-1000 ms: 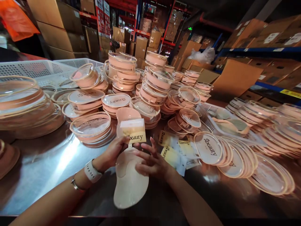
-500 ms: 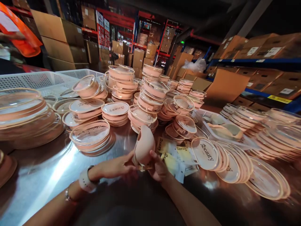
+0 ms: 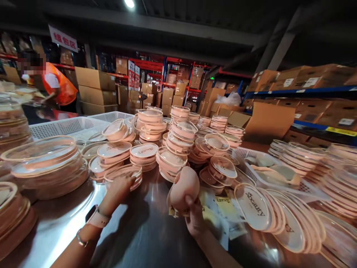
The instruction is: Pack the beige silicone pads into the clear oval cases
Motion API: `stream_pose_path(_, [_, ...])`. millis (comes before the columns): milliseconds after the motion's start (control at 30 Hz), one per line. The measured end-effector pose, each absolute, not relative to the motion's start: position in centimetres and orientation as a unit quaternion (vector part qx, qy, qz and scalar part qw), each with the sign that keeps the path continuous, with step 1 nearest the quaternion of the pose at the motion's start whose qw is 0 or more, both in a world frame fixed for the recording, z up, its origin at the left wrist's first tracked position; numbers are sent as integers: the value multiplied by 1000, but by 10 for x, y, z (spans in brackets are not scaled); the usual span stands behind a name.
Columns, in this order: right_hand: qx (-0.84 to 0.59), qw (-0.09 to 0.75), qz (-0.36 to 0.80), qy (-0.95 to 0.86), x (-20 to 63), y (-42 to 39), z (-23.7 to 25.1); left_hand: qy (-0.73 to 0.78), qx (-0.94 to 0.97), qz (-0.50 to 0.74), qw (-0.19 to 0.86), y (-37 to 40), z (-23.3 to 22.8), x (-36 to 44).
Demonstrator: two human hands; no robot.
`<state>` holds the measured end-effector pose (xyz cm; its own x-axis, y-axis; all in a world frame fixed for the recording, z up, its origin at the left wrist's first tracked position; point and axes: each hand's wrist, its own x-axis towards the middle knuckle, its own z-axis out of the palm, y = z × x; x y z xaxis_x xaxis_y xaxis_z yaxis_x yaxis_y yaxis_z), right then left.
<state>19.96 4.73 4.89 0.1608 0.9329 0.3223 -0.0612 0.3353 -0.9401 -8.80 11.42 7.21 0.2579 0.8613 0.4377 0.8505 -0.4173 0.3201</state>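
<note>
My right hand (image 3: 194, 220) grips a folded pink silicone pad (image 3: 182, 188), held upright above the steel table (image 3: 64, 223). My left hand (image 3: 118, 188), with a white watch on the wrist, reaches forward and touches a low stack of clear round lids with pink rims (image 3: 126, 173). Whether its fingers grip a lid is hidden. Yellow "beauty" cards (image 3: 223, 206) lie on the table just right of the pad.
Stacks of pink round cases with clear lids (image 3: 173, 139) crowd the table's middle, left and right. White mesh baskets (image 3: 64, 126) stand at the back left, another (image 3: 251, 154) to the right. A person in an orange vest (image 3: 57, 87) is far left. Cardboard boxes fill shelves behind.
The pad, flat with a card a second ago, is now folded in my right hand alone. My left hand let go and moved left to the lid stack. The view tilted up.
</note>
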Motion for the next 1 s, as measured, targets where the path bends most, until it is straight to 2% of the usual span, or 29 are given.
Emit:
stream_pose_path(100, [-420,643,189,-612,201,49,51,512,802,303,-60,109,80,-78])
stream_pose_path(200, [-385,610,-54,-691,206,45,59,446,817,345,-119,100,81,-66])
stream_pose_path(300, [-345,500,-252,-754,211,40,72,358,843,372,-150,91,77,-51])
stream_pose_path(400, [-328,389,-350,-787,212,37,84,282,860,377,-198,87,67,-37])
stream_pose_path(500, [-315,344,-335,-819,206,38,85,241,863,394,-203,84,55,-25])
stream_pose_path(600, [-279,347,-303,-843,203,38,80,210,878,398,-162,77,50,-16])
stream_pose_path(667, [-276,379,-308,-828,205,37,77,217,881,404,-120,70,55,-15])
stream_pose_path(767, [-368,468,-304,-744,213,39,78,277,843,460,-21,63,69,-19])
stream_pose_path(800, [-406,493,-259,-724,215,41,79,301,825,477,34,62,73,-20])
stream_pose_path(867, [-448,500,-94,-735,219,48,80,328,792,488,167,65,77,-23])
stream_pose_path(933, [-459,449,76,-763,222,54,79,318,777,475,265,72,74,-25])
stream_pose_path(1000, [-476,396,162,-768,226,58,74,293,788,453,297,81,66,-26])
